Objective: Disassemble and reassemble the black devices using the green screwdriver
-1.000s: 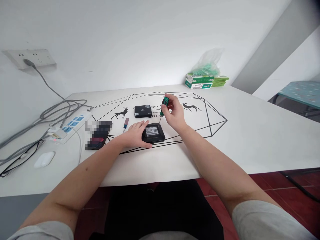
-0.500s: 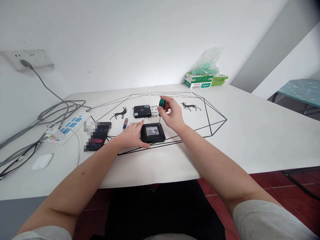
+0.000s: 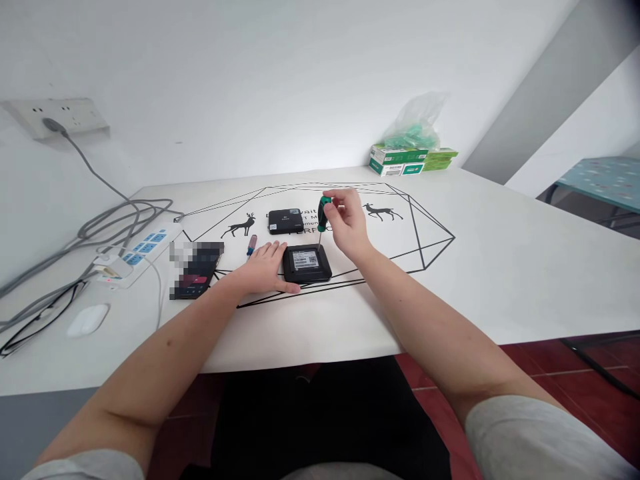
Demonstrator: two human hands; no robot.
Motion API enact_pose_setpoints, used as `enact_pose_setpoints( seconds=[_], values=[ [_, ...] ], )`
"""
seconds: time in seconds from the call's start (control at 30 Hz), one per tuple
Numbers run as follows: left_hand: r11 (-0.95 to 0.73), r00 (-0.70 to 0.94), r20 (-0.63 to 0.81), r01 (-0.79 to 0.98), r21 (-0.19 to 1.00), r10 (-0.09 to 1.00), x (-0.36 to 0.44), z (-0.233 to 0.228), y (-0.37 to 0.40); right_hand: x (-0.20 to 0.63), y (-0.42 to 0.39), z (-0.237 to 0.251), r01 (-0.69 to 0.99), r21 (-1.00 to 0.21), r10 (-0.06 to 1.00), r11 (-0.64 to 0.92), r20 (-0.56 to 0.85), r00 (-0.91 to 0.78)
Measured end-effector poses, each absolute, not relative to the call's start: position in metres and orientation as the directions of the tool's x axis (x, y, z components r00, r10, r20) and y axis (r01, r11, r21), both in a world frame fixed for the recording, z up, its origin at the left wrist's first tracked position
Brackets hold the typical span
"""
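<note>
At the centre of the bench [image 3: 500, 267], the black box [image 3: 307, 263] lies label-up under the flat left hand [image 3: 267, 268], whose open fingers press its left edge. The right hand [image 3: 346, 223], fingers closed on the green screwdriver [image 3: 323, 215], now holds it more upright than a second ago, tip at the box's far right corner.

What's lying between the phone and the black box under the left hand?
Head view: a small screwdriver lies between phone and box, beside the left hand.
</note>
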State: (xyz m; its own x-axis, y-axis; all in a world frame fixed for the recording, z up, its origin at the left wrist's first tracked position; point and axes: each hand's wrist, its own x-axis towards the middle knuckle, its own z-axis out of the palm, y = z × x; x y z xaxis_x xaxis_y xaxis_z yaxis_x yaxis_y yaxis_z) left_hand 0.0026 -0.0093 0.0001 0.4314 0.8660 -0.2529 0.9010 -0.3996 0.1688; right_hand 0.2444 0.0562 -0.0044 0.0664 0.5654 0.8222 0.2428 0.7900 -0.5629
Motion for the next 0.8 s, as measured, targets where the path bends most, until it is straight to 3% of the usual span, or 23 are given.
enact_pose_setpoints(
  seconds=[0.13,0.2,0.43,0.6,0.8],
  values=[
    [-0.404,0.431,-0.254,0.902,0.153,0.866,0.002,0.001,-0.010,0.238,0.057,-0.006,0.024,-0.672,0.671,0.740,0.741,0.029],
    [-0.400,0.427,-0.268,0.904,0.153,0.864,0.003,0.001,-0.011,0.236,0.054,-0.006,-0.008,-0.686,0.686,0.728,0.728,0.009],
    [-0.408,0.431,-0.271,0.902,0.139,0.861,0.003,0.003,-0.012,0.238,0.043,0.000,0.237,-0.596,0.605,0.767,0.795,0.041],
    [-0.405,0.428,-0.269,0.904,0.141,0.863,0.004,0.004,-0.014,0.239,0.043,0.002,0.294,-0.517,0.521,0.804,0.851,0.068],
    [-0.397,0.420,-0.285,0.907,0.136,0.862,0.005,0.005,-0.014,0.243,0.050,-0.001,0.201,-0.631,0.624,0.750,0.775,0.104]
  ],
)
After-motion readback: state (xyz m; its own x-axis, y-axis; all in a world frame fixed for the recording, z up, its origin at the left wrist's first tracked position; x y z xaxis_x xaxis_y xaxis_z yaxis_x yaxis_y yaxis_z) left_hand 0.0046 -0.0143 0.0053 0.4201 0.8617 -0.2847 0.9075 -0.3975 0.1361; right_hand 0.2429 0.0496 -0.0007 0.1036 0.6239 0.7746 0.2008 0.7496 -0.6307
